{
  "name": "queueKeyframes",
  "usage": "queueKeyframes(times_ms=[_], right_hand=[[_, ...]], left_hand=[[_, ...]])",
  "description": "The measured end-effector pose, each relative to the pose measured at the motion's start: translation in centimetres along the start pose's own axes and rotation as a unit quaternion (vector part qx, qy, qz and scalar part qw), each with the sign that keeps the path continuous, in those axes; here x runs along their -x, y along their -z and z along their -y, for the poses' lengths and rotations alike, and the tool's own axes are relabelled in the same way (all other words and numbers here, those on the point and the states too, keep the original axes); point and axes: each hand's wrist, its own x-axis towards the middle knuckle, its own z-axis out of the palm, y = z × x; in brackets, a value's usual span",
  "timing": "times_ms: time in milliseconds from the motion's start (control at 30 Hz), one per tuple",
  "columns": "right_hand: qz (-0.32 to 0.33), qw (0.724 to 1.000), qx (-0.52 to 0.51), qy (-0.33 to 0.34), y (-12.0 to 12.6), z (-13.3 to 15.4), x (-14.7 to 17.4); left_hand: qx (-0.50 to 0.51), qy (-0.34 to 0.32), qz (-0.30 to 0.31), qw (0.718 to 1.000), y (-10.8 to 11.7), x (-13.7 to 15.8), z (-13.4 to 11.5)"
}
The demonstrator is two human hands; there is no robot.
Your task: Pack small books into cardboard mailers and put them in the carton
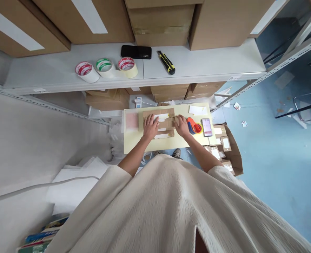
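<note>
Small brown cardboard boxes with white labels (168,123) lie close together on a pale yellow table (134,142). My left hand (150,127) rests on the top of a cardboard box toward its left end, fingers spread and flat. At the right end of the same box, my right hand (182,126) has its fingers bent around the edge; its fingertips are partly hidden. Just right of that hand lies an orange and blue tape dispenser (191,123) with a roll of tape.
White paper (197,110) and a blurred-out phone-like item (207,127) lie on the table's right. An open carton of small boxes (234,151) stands beside it. The shelf (66,70) above bears tape rolls (105,68), a black phone (136,52), a utility knife (166,62) and large cartons (166,21).
</note>
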Motion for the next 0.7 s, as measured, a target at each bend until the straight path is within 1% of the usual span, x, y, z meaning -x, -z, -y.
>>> queueKeyframes(times_ms=[67, 133, 200, 267, 367, 500, 600, 700], right_hand=[[-0.003, 0.997, 0.037, -0.073, 0.9, -1.9, 1.3], [0.006, 0.984, 0.082, -0.158, 1.7, -3.9, 2.7], [0.016, 0.973, 0.108, -0.206, 2.1, -5.6, 3.7], [0.031, 0.966, 0.112, -0.231, 2.3, -6.9, 4.2], [0.051, 0.962, 0.092, -0.251, 2.3, -8.0, 4.0], [0.041, 0.969, 0.043, -0.239, 2.6, -8.7, 3.7], [0.032, 0.974, 0.031, -0.222, 3.3, -8.6, 3.8], [0.025, 0.975, 0.039, -0.217, 4.6, -7.9, 3.8]], left_hand=[[0.012, 0.004, -0.005, 1.0, -0.2, 0.0, 0.2], [0.028, 0.012, -0.011, 0.999, -0.2, -0.1, 0.3], [0.04, 0.02, -0.016, 0.999, -0.2, -0.2, 0.2], [0.044, 0.025, -0.02, 0.999, -0.2, -0.3, 0.1], [0.044, 0.027, -0.023, 0.998, -0.2, -0.4, -0.1], [0.045, 0.022, -0.029, 0.998, -0.3, -0.3, -0.1], [0.041, 0.018, -0.033, 0.998, -0.4, -0.4, 0.1], [0.036, 0.013, -0.042, 0.998, -0.6, -0.4, 0.3]])
